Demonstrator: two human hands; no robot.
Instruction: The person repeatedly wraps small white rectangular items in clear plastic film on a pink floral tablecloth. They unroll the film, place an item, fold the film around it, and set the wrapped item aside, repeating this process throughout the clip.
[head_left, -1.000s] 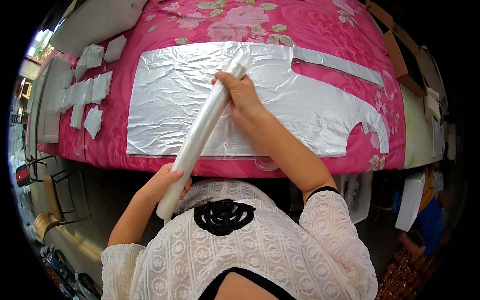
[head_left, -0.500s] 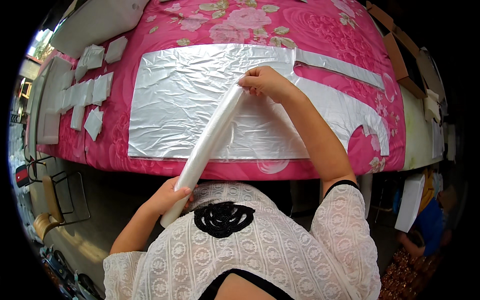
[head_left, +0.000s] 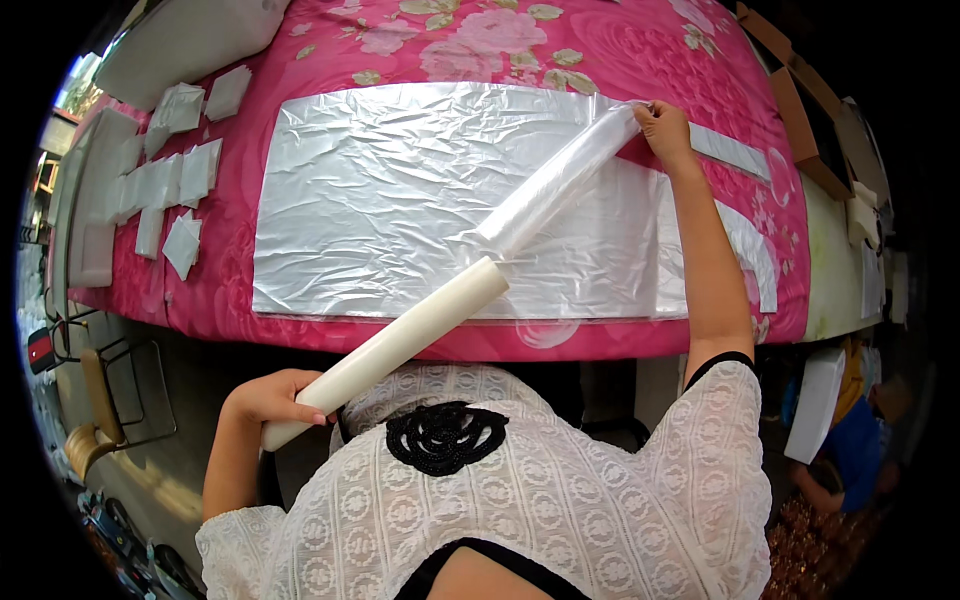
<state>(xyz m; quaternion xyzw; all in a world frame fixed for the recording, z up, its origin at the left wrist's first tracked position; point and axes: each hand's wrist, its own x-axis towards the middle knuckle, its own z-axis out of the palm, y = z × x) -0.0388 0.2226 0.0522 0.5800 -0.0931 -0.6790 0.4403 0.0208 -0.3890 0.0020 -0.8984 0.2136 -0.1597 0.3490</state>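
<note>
Long cream-white roll (head_left: 400,340) held slantwise over the near edge of the table (head_left: 760,300), lower end down by the chest, upper end out over the silvery sheets. Clear plastic film (head_left: 560,185) pulled off its far end, bunched into a glossy tube stretching up and right. Left hand (head_left: 272,395) wrapped round the roll's lower end, fingers closed tight on it. Right hand (head_left: 665,125) way out at the far end, fingers pinched together on the film's tip. Underneath, a big crinkled silver plastic sheet (head_left: 400,200) lying flat on the pink floral cloth (head_left: 480,30), partly covered by the roll and film crossing it diagonally. Narrow silver strip (head_left: 730,150) just beyond the right hand, running off to the right. Off to the left, a scatter of small folded white pieces (head_left: 180,175) on the cloth, well apart from the roll. Cardboard boxes (head_left: 800,110) past the table's right side. Metal wire frame (head_left: 110,380) down at lower left, below the table edge.
</note>
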